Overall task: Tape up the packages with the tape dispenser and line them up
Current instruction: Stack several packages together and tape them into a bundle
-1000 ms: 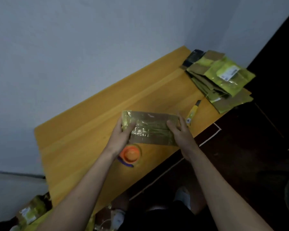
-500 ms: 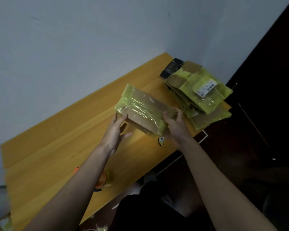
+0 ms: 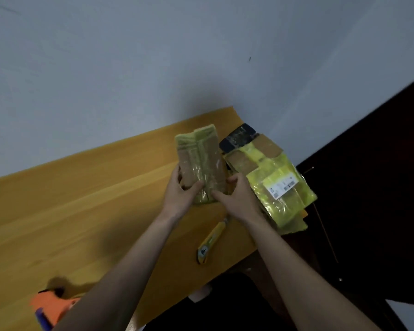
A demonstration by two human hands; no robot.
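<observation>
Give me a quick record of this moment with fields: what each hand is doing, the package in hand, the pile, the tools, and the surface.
left hand: left hand grips the near left end of the held package
right hand: right hand grips its near right end
held package: held package, yellow-green with brown tape, lifted over the table, long side pointing away
pile: stack of packages at the table's far right corner; top one bears a white label
tape dispenser: tape dispenser, orange, near left edge, untouched
knife: utility knife, yellow, lying near the front edge
surface: wooden table

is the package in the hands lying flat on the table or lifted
Cannot tell: both hands grip the package by its near end, its length pointing away.
</observation>
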